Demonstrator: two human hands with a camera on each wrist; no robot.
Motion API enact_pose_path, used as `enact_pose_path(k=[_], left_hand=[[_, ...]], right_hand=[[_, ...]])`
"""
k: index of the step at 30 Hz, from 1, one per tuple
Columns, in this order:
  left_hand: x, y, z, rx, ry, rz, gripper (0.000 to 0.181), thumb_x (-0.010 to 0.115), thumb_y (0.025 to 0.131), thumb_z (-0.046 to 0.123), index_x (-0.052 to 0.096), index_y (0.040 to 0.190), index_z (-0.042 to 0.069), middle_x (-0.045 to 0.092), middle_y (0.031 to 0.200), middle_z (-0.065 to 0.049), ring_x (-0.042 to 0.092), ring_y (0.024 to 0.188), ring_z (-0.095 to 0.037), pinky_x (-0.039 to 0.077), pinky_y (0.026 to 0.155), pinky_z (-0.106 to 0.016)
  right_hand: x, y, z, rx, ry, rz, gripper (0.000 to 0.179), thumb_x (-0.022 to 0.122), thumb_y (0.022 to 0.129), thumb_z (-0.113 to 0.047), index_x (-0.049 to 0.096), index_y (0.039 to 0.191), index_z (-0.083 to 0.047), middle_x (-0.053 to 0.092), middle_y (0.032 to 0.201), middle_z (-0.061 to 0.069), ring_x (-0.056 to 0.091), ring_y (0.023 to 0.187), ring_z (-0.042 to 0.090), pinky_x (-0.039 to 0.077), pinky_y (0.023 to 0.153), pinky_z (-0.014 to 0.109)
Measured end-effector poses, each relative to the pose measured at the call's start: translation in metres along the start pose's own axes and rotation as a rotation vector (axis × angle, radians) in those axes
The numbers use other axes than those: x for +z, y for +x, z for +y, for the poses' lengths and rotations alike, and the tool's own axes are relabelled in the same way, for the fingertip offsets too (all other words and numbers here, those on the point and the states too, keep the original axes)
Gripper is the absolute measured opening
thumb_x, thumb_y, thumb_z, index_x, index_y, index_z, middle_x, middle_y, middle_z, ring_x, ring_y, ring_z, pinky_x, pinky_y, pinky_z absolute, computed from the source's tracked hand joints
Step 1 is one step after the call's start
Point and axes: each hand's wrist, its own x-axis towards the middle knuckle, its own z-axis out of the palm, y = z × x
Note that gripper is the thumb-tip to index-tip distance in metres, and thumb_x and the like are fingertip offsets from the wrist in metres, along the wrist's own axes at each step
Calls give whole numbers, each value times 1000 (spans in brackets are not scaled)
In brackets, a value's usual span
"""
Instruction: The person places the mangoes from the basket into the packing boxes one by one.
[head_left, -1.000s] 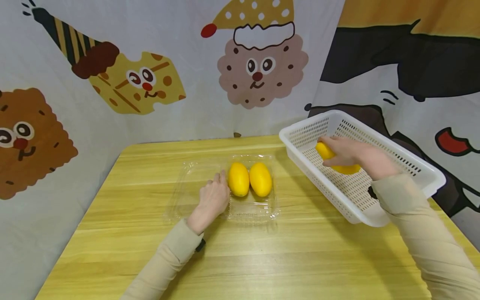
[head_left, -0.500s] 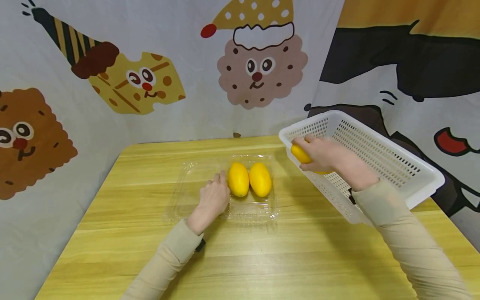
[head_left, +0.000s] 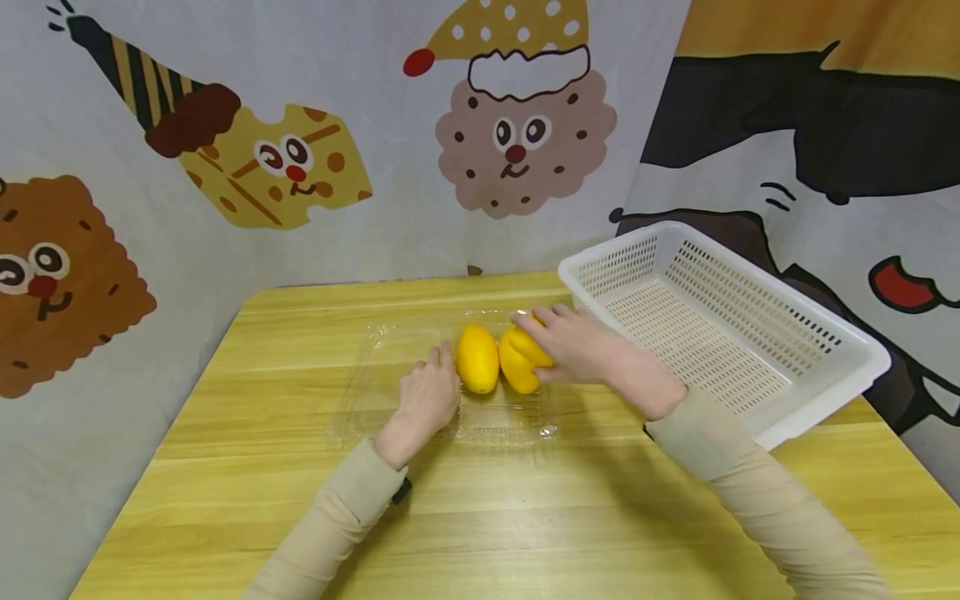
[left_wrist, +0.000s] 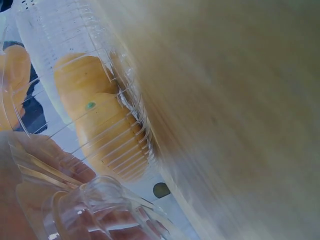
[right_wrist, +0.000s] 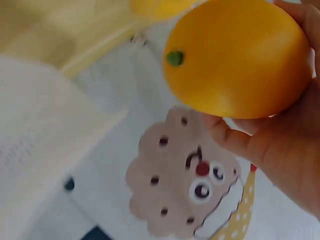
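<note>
My right hand (head_left: 581,342) holds a yellow mango (right_wrist: 240,60) with a green stem tip, fingers and thumb curled round it. That mango overlaps the right one of two mangoes in the clear plastic clamshell box (head_left: 495,417); whether they touch cannot be told. The left mango (head_left: 477,360) lies beside it. My left hand (head_left: 429,392) rests at the hinge between the box and its opened lid (head_left: 375,375), fingers reaching forward. In the left wrist view, mangoes (left_wrist: 110,135) show through the ribbed plastic, and the left hand is partly behind it.
A white perforated basket (head_left: 720,333) stands at the right, set at an angle, with no fruit visible inside. The wooden table (head_left: 480,517) ends at a printed cloth backdrop (head_left: 300,250).
My right hand has carried the mango out of the basket, leftwards over its rim, to the clear box. The left hand and the box have stayed put.
</note>
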Motion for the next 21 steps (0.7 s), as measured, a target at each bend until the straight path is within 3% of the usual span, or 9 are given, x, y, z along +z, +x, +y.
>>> enact_pose_path(k=[7,16,21], left_hand=[[0,1,0,1,11,-3,55,45,98,24,31,146,0,49,139,-21,63,97,-34,58,62,-39],[1,1,0,8,13,2,54,44,98,23,31,146,0,51,137,-20,63,96,-34,58,63,-41],[0,1,-1,10,-4,-8,53,43,98,19,31,146,0,51,137,-21,63,101,-37,59,67,-43]], right_hand=[[25,12,-25,-139,13,143,68,70,80,-38,43,132,-3,56,115,12,58,96,29,57,77,43],[53,16,-43,-140,51,63,70,69,82,-43,41,137,-8,53,124,13,56,108,32,57,86,47],[69,15,-45,-191,42,88,71,64,84,-51,42,137,-10,54,120,11,57,103,28,56,87,40]])
